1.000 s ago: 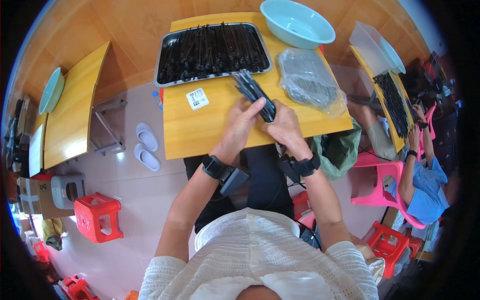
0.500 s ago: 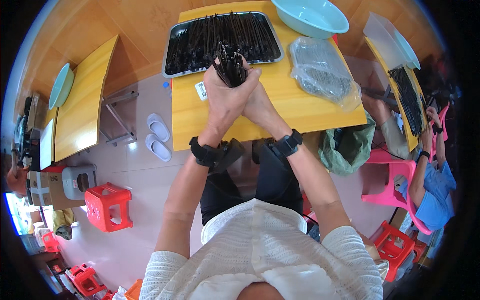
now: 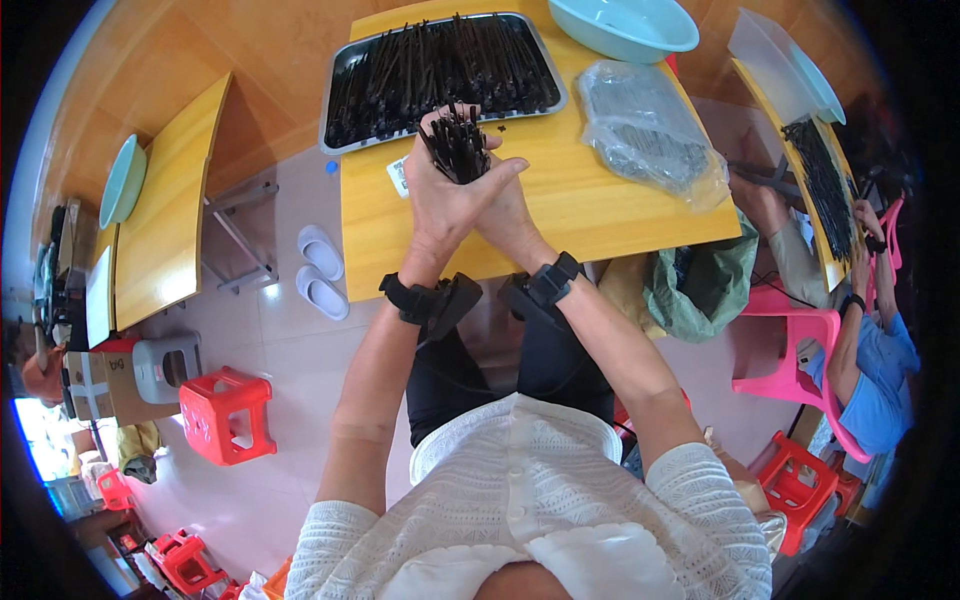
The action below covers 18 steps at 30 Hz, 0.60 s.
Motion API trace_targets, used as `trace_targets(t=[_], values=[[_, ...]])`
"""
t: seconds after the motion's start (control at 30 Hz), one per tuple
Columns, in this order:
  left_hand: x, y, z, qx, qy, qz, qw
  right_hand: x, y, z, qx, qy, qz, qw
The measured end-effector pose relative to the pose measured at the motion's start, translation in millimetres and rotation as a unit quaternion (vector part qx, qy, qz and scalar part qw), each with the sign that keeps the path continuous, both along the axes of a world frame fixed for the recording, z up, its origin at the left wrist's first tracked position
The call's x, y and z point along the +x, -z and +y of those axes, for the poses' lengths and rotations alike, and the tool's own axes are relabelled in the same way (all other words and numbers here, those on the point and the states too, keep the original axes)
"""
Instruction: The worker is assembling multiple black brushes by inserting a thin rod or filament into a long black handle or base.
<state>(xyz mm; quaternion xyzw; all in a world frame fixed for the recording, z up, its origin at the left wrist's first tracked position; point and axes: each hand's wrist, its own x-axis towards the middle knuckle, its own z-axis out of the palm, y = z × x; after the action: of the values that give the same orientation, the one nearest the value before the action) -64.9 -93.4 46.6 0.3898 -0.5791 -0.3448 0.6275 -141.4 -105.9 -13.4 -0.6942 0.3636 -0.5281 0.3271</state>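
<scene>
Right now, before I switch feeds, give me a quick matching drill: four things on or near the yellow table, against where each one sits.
Things:
1. bundle of black sticks
2. metal tray
3. light blue basin
4. clear plastic bag

Places:
A. far right corner of the table
B. clasped upright between both hands
C. far left of the table, full of black sticks
D. right side of the table, lying crumpled

Pairs: 1-B, 2-C, 3-A, 4-D
</scene>
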Motion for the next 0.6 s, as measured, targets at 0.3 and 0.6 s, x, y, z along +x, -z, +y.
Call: trace_targets(t=[0.3,0.6], values=[[1.4,-11.1,-1.2,0.003,-0.091,0.024,0.996,11.8,-34.8,13.8,0.027,0.051,-0.077,0.995],[16.8,16.0,-6.5,0.046,-0.091,0.024,0.995,-11.7,-19.1,14.0,0.095,0.011,0.088,0.992]])
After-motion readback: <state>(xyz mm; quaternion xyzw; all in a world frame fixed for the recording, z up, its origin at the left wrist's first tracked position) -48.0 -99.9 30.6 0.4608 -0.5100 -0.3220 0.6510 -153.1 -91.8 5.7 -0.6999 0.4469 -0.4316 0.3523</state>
